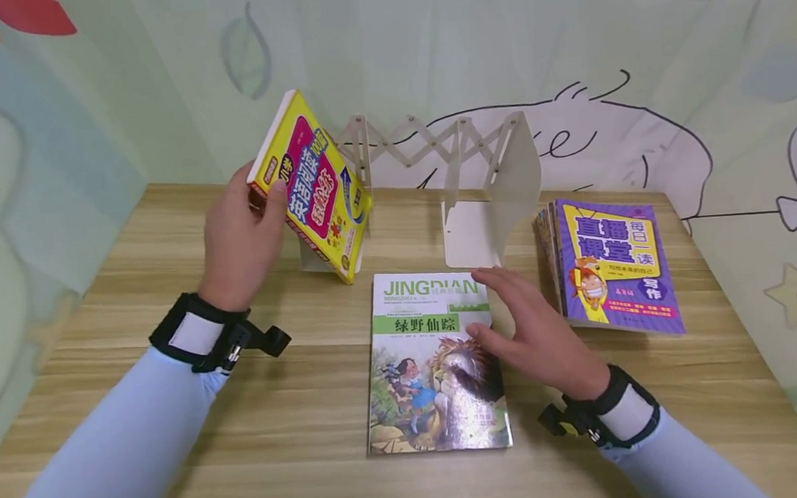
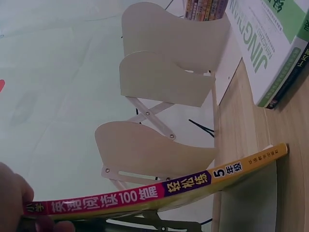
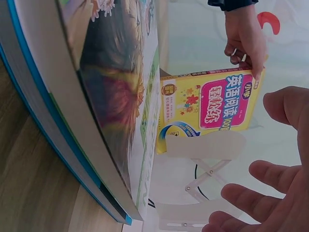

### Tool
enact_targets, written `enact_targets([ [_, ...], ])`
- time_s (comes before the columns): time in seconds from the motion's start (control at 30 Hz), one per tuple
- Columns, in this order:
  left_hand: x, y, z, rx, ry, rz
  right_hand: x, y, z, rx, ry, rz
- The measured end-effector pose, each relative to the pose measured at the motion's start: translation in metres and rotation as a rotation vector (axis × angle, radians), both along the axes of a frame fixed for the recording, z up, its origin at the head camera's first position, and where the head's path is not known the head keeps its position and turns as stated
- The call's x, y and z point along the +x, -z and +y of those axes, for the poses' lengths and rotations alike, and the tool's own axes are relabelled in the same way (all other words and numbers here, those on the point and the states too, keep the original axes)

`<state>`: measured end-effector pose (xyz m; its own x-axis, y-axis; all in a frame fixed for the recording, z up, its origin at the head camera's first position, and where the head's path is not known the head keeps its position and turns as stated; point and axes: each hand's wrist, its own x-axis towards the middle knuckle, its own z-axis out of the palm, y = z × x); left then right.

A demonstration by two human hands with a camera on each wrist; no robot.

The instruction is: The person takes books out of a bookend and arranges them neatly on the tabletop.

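My left hand (image 1: pixel 241 237) grips the upper end of a yellow English reading book (image 1: pixel 322 200), thumb on its cover. The book is tilted beside the left end of an expandable metal bookend (image 1: pixel 518 171); its spine (image 2: pixel 140 195) faces the left wrist camera, and its lower end is close to the base plate. In front lies a white-and-green storybook (image 1: pixel 415 387) with a lion on its cover, on top of at least one other book (image 2: pixel 294 72). My right hand (image 1: pixel 536 332) hovers by that book's right edge, fingers spread and holding nothing.
At the right of the wooden table (image 1: pixel 287 442) lies a stack of books with a purple one (image 1: pixel 615 265) on top. A cartoon-printed cloth wall (image 1: pixel 370 43) rises behind the table. The bookend's upright panels stand near the back edge, joined by crossed bars.
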<state>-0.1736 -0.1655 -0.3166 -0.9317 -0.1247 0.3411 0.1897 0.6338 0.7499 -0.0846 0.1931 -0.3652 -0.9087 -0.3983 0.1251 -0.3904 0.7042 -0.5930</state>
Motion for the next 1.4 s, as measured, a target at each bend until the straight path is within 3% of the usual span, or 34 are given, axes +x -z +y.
enact_targets([
  [0.17,0.002,0.001,0.002,-0.006,-0.01,0.015,0.0,0.002,0.001,-0.018,-0.011,0.003],
  [0.43,0.012,-0.001,0.006,0.019,-0.05,0.12,0.001,0.003,0.003,-0.025,-0.006,-0.004],
  [0.73,0.048,-0.021,0.015,0.116,-0.044,0.392,0.002,0.0,0.002,-0.018,0.018,-0.017],
  [1.0,0.083,-0.044,0.028,0.214,0.052,0.601,0.0,-0.004,0.004,-0.05,0.103,-0.043],
  [1.17,0.094,-0.05,0.031,0.286,0.101,0.676,0.0,-0.005,0.006,-0.109,0.084,-0.045],
  [1.33,0.1,-0.053,0.033,0.323,0.137,0.712,0.0,-0.006,0.005,-0.148,0.063,-0.021],
  [1.4,0.102,-0.053,0.034,0.335,0.182,0.712,-0.001,-0.006,0.005,-0.163,0.063,-0.012],
])
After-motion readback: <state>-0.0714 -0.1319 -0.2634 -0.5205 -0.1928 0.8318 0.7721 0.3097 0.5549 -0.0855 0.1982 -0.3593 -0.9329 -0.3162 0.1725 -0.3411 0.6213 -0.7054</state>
